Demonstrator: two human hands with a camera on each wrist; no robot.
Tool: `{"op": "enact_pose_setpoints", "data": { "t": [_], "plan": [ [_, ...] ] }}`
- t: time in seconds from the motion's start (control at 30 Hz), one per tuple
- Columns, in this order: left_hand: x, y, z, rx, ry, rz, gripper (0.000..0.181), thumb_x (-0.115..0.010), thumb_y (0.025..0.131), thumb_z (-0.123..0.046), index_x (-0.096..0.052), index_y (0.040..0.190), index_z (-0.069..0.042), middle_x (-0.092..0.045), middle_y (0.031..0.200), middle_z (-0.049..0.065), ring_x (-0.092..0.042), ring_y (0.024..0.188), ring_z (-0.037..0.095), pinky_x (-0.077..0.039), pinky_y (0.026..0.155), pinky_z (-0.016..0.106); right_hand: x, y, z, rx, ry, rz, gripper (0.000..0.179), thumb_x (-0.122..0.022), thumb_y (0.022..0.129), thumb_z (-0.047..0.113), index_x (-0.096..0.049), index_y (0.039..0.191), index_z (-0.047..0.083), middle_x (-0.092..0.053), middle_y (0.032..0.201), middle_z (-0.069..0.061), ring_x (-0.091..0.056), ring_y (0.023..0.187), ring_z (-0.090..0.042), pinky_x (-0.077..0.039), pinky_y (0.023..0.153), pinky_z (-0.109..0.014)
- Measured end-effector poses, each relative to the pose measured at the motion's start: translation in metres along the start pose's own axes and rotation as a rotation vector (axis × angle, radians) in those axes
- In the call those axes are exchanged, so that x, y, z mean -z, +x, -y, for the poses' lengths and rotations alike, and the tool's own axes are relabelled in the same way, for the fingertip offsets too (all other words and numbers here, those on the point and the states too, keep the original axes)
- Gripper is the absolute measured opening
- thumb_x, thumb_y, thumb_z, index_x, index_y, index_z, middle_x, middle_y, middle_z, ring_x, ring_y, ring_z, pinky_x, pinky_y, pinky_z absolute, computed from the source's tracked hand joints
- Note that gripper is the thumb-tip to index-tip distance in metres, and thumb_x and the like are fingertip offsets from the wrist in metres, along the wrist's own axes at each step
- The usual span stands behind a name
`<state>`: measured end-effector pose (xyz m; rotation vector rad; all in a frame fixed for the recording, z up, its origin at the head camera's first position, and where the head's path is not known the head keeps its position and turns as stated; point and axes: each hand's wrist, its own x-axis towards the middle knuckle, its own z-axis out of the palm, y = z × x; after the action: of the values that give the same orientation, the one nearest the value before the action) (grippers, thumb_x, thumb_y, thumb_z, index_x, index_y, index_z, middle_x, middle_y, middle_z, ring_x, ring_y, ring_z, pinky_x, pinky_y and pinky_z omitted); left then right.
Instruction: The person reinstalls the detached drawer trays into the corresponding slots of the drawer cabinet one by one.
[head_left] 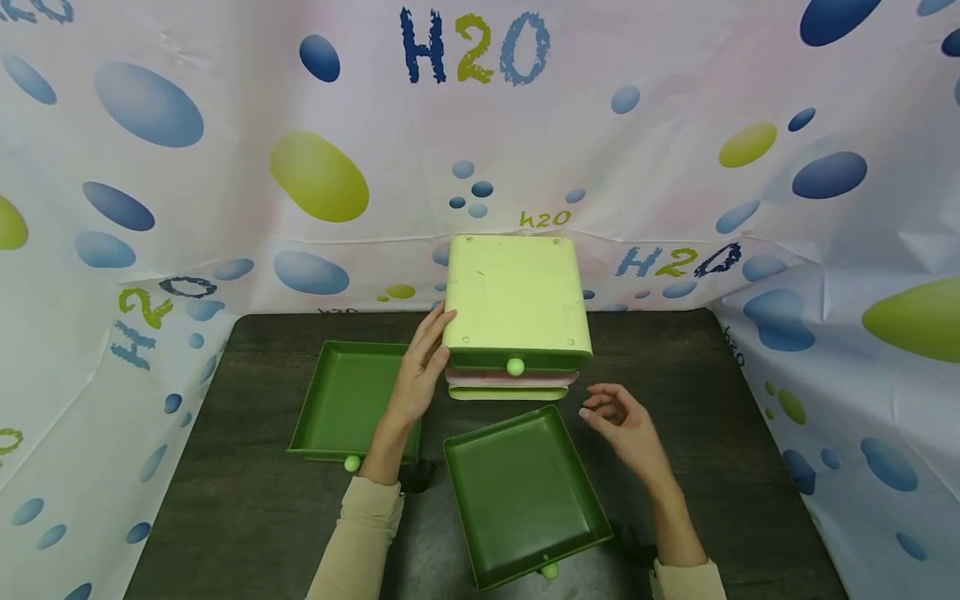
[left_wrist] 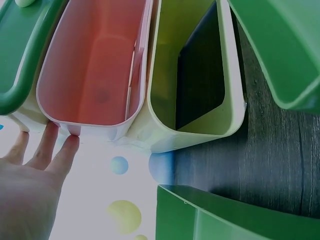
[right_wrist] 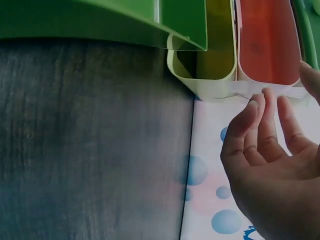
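A small drawer cabinet (head_left: 517, 292) with a pale yellow top stands at the back of the table. Its top tier holds a green drawer with a round knob (head_left: 515, 367). Below, the pink tier (left_wrist: 97, 60) and the lowest yellow tier (left_wrist: 200, 127) are hollow, without drawers. My left hand (head_left: 420, 379) rests its extended fingers against the cabinet's left side. To the right of the cabinet, my right hand (head_left: 626, 429) hovers apart from it, fingers loosely bent, holding nothing. One green drawer (head_left: 525, 500) lies at an angle in front of the cabinet.
A second green drawer (head_left: 348, 400) lies to the left, partly behind my left forearm. The dark wooden table (head_left: 225, 500) is bordered at the back and sides by a white curtain (head_left: 420, 150) with blue and green spots.
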<state>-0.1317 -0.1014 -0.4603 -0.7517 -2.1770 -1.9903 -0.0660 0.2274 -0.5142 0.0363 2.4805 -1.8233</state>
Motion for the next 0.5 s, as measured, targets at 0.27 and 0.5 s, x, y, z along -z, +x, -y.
{"op": "enact_pose_setpoints", "data": {
  "t": [0.27,0.5],
  "plan": [
    [-0.0022,0.0,-0.0062,0.0,0.021,0.0,0.05,-0.034,0.102,0.009,-0.027,0.152,0.01,-0.012,0.161,0.028,-0.011,0.15,0.039,-0.02,0.114,0.061,-0.0017,-0.0037,-0.0024,0.014,0.012,0.016,0.04,-0.071,0.094,0.016,-0.057,0.127,0.0,-0.064,0.111,-0.016,-0.063,0.096,-0.019,-0.05,0.084,-0.024],
    [-0.0059,0.0018,-0.009,-0.018,0.022,0.013,0.048,-0.03,0.104,0.005,-0.027,0.153,0.009,-0.004,0.162,0.029,-0.002,0.151,0.04,-0.013,0.116,0.061,0.0008,-0.0072,-0.0046,-0.008,-0.045,0.038,0.037,-0.071,0.094,0.015,-0.059,0.127,0.003,-0.064,0.112,-0.016,-0.063,0.095,-0.022,-0.051,0.082,-0.029]
  ]
}}
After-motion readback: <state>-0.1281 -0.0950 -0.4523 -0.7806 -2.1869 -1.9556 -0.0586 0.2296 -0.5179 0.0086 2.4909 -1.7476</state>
